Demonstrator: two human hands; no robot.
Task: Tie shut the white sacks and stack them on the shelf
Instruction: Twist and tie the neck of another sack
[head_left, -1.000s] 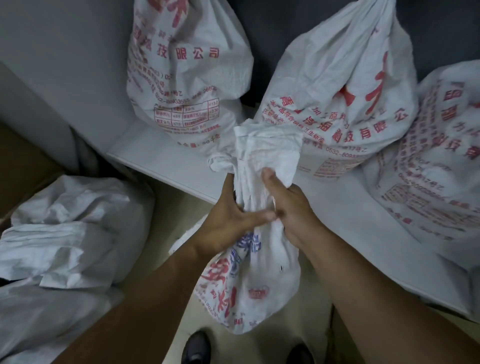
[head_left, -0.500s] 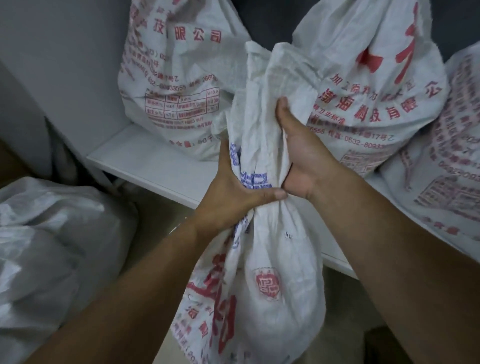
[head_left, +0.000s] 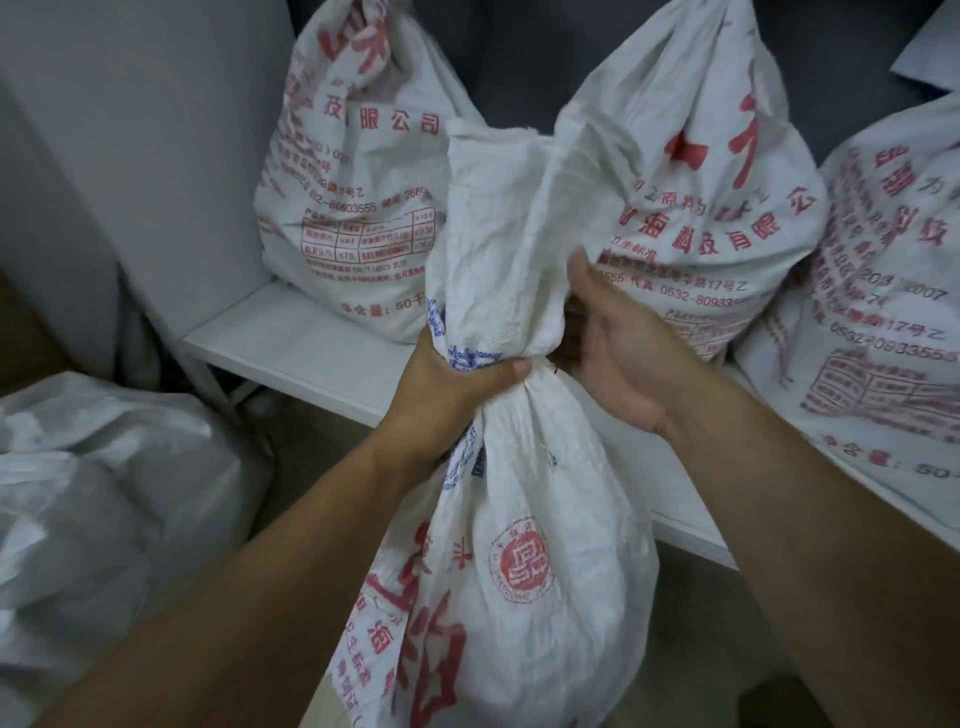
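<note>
Since the preceding frame, the held sack (head_left: 524, 561) has come nearer the camera. The right hand (head_left: 623, 364) has let go of the upper fabric and dropped beside the neck.

Left hand (head_left: 457, 382): wrapped tight round the gathered neck, thumb across the front.

Right hand: fingers spread and relaxed against the fabric just right of the neck, gripping nothing.

No knot or tie is visible.

Risk, in my judgement: if the left hand slackens before a knot is made, the neck will reopen and the contents may spill. The loose, flared mouth could also slip out of the gather.

Condition of the sack: white, woven and creased, with red and blue print and a full, rounded belly. It is held in front of the shelf (head_left: 291, 343), before the shelved sacks (head_left: 358, 218). Its base is out of view.
</note>
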